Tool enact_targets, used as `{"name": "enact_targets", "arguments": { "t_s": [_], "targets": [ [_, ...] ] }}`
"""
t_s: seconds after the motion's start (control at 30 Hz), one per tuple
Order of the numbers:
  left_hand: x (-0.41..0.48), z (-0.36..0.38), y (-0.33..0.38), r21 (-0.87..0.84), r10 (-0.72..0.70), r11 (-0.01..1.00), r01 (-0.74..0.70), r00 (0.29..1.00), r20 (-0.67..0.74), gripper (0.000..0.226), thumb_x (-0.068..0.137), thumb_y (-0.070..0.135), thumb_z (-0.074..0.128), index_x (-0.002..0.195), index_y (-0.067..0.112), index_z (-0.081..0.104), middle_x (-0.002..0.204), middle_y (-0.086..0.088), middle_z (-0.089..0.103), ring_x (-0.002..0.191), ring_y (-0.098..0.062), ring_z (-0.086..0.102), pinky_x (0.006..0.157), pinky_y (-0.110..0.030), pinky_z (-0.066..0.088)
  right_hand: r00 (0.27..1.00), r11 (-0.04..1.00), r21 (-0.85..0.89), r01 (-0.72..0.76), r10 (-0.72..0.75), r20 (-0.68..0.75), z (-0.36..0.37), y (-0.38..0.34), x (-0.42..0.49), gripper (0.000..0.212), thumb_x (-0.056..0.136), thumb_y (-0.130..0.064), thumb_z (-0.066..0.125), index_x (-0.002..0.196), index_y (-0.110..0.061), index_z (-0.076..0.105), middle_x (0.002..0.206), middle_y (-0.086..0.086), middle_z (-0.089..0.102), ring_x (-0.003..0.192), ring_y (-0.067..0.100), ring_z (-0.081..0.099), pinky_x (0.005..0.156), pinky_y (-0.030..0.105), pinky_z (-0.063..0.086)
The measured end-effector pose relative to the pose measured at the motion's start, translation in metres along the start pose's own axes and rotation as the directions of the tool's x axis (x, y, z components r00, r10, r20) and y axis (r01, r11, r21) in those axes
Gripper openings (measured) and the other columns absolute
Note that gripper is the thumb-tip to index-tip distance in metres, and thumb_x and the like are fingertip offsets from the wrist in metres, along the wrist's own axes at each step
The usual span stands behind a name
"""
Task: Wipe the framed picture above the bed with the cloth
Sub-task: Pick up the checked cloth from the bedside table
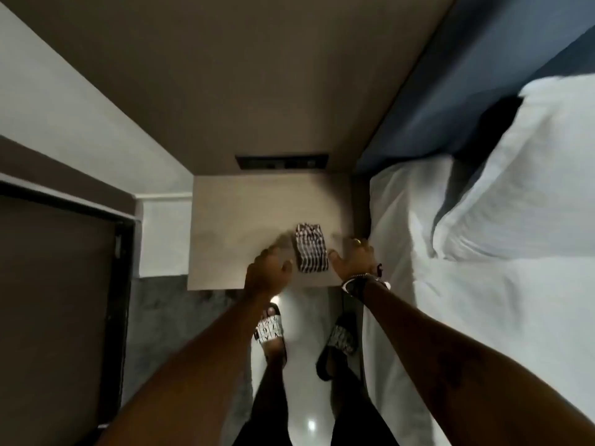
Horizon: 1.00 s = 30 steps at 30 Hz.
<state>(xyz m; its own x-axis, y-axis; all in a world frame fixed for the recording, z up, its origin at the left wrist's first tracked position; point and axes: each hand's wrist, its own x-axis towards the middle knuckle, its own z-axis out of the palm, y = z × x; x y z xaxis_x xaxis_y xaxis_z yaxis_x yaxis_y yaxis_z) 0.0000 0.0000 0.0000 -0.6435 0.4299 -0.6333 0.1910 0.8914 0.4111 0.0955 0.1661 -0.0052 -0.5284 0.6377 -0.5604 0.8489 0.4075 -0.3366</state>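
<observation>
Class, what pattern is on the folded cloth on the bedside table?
Dark-and-white check, seen in the head view: cloth.

Beige wall [225,75], white-sheeted bed [483,300] at worktop [231,226] right edge, blue headboard [450,101], glossy floor [306,413], dark door [54,300] left.

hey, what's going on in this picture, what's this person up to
A person stands by the bed, looking down at a bedside table. A folded checked cloth lies near its front edge. The left hand and right hand are on either side of it, open, apparently not gripping it yet. No framed picture is in view, so wiping hasn't started.
</observation>
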Motion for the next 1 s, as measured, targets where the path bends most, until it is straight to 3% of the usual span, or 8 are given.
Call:
{"name": "enact_targets", "arguments": {
  "t_s": [0.1, 0.23, 0.37, 0.47, 0.6, 0.77, 0.9, 1.0],
  "targets": [
    [0.045, 0.027, -0.008, -0.096, -0.070, 0.993, 0.074, 0.996, 0.051, 0.064, 0.093, 0.037, 0.050, 0.147, 0.007, 0.033, 0.148, -0.016, 0.044, 0.134, -0.033, 0.044, 0.108, -0.040, 0.038, 0.986, 0.985, 0.111, -0.129, 0.116, 0.120, 0.036, 0.005, 0.041, 0.069, 0.080, -0.047, 0.062, 0.132, -0.005, 0.047, 0.138, 0.019, 0.047, 0.127, 0.037, 0.044, 0.104, 0.043, 0.039],
    [0.093, 0.072, -0.019, -0.233, -0.147, 0.957, 0.174, 0.981, 0.128, 0.065, 0.089, 0.037, 0.049, 0.146, 0.008, 0.033, 0.144, -0.018, 0.049, 0.127, -0.034, 0.052, 0.106, -0.044, 0.042, 0.937, 0.967, 0.089, -0.240, 0.207, 0.282, 0.088, 0.024, 0.092, 0.070, 0.078, -0.047, 0.063, 0.133, -0.007, 0.045, 0.141, 0.014, 0.046, 0.124, 0.035, 0.049, 0.099, 0.041, 0.042],
    [0.123, 0.109, -0.022, -0.405, -0.217, 0.877, 0.259, 0.965, 0.148, 0.064, 0.072, 0.047, 0.046, 0.125, 0.011, 0.050, 0.121, -0.016, 0.063, 0.105, -0.033, 0.061, 0.089, -0.042, 0.051, 0.921, 0.948, 0.109, -0.300, 0.258, 0.293, 0.124, 0.038, 0.128, 0.068, 0.075, -0.043, 0.067, 0.129, -0.006, 0.048, 0.137, 0.016, 0.050, 0.121, 0.037, 0.051, 0.100, 0.041, 0.043],
    [0.136, 0.129, -0.030, -0.502, -0.263, 0.807, 0.311, 0.950, 0.167, 0.055, 0.074, 0.044, 0.055, 0.119, 0.013, 0.053, 0.105, -0.004, 0.060, 0.090, -0.024, 0.059, 0.074, -0.034, 0.046, 0.923, 0.951, 0.097, -0.293, 0.254, 0.289, 0.145, 0.037, 0.140, 0.060, 0.073, -0.046, 0.066, 0.119, -0.007, 0.057, 0.126, 0.017, 0.058, 0.114, 0.037, 0.056, 0.099, 0.044, 0.047],
    [0.160, 0.147, -0.037, -0.648, -0.310, 0.694, 0.315, 0.942, 0.127, 0.040, 0.081, 0.021, 0.067, 0.116, 0.004, 0.060, 0.112, -0.013, 0.069, 0.098, -0.031, 0.066, 0.081, -0.041, 0.054, 0.926, 0.923, 0.164, -0.347, 0.309, 0.219, 0.160, 0.026, 0.149, 0.054, 0.071, -0.041, 0.070, 0.112, -0.009, 0.062, 0.119, 0.015, 0.063, 0.109, 0.036, 0.059, 0.095, 0.042, 0.051],
    [0.171, 0.154, -0.027, -0.797, -0.303, 0.528, 0.292, 0.942, 0.144, 0.018, 0.080, 0.003, 0.069, 0.098, 0.000, 0.072, 0.102, -0.022, 0.072, 0.092, -0.032, 0.070, 0.084, -0.047, 0.058, 0.896, 0.798, 0.433, -0.418, 0.286, 0.339, 0.168, 0.028, 0.164, 0.064, 0.060, -0.035, 0.079, 0.119, -0.016, 0.062, 0.115, 0.003, 0.069, 0.105, 0.026, 0.064, 0.096, 0.032, 0.050],
    [0.175, 0.144, -0.026, -0.798, -0.323, 0.434, 0.419, 0.899, 0.296, 0.028, 0.084, 0.002, 0.063, 0.111, -0.001, 0.068, 0.104, -0.017, 0.068, 0.090, -0.026, 0.065, 0.063, -0.029, 0.051, 0.818, 0.581, 0.597, -0.553, 0.244, 0.521, 0.162, 0.024, 0.169, 0.038, 0.090, -0.015, 0.059, 0.125, -0.004, 0.056, 0.130, 0.012, 0.060, 0.121, 0.030, 0.055, 0.105, 0.037, 0.040],
    [0.166, 0.126, -0.024, -0.823, -0.313, 0.319, 0.469, 0.872, 0.376, 0.017, 0.086, 0.003, 0.052, 0.094, 0.001, 0.067, 0.086, -0.014, 0.064, 0.070, -0.025, 0.060, 0.058, -0.027, 0.045, 0.810, 0.607, 0.579, -0.544, 0.200, 0.551, 0.144, 0.023, 0.162, 0.035, 0.084, -0.013, 0.067, 0.116, -0.001, 0.063, 0.120, 0.018, 0.065, 0.110, 0.035, 0.061, 0.101, 0.046, 0.046]
  ]
}}
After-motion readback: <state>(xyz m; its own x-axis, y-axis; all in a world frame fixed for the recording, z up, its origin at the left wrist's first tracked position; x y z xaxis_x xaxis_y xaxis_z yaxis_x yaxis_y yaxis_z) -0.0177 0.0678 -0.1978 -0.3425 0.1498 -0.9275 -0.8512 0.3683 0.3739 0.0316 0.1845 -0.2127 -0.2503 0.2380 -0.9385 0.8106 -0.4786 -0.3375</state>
